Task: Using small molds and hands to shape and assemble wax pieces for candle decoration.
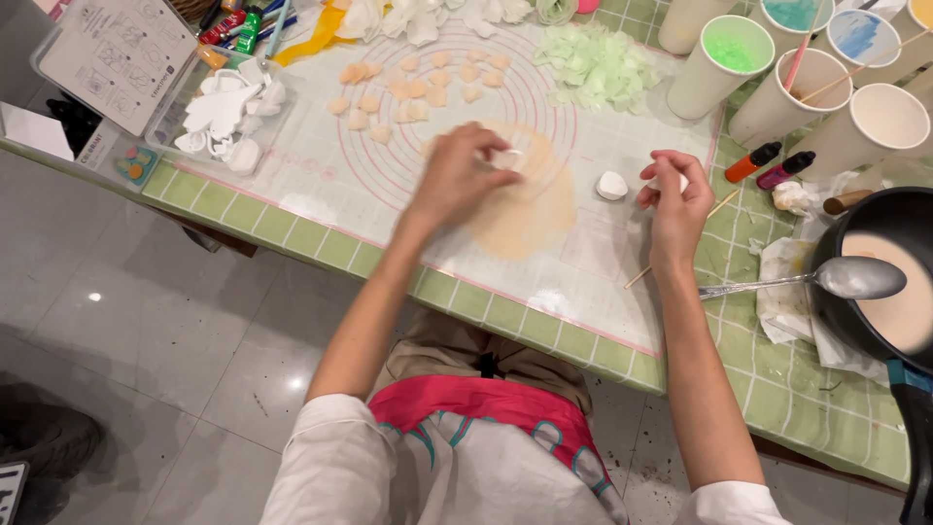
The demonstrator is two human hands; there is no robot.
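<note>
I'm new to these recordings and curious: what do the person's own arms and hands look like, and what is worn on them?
Both hands, the left hand and the right hand, are bare: no gloves, and no rings or watch that I can make out. The forearms are uncovered too. White sleeves are pushed up to about the elbows, over a pale apron with a pink waistband.

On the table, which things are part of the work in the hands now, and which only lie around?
In use:
left hand
white cutter
peach sheet
right hand
small white piece
silicone mat

Lying about:
paint cups
green petals
black pan
spoon
two small bottles
</note>
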